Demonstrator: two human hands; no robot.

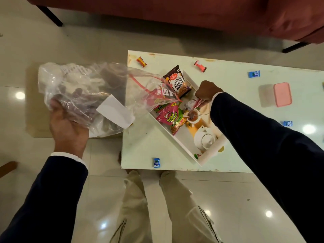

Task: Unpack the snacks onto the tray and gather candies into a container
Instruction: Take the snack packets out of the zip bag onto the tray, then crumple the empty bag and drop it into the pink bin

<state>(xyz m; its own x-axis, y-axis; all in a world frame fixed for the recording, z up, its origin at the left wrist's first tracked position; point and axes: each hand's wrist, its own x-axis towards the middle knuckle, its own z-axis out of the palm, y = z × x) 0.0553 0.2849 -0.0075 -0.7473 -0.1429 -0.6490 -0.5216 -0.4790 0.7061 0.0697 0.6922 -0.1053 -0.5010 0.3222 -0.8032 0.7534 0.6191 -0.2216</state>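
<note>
Head view: the left hand, at 9 o'clock, grips a clear bag from below; its contents are blurred. The right hand pinches a thin red packet over the tray, fingertips hidden. The tray holds a peanut pack and a pink pack. 5 candies lie scattered on the table, 1 at 6 o'clock. The container sits at 3 o'clock.
</note>
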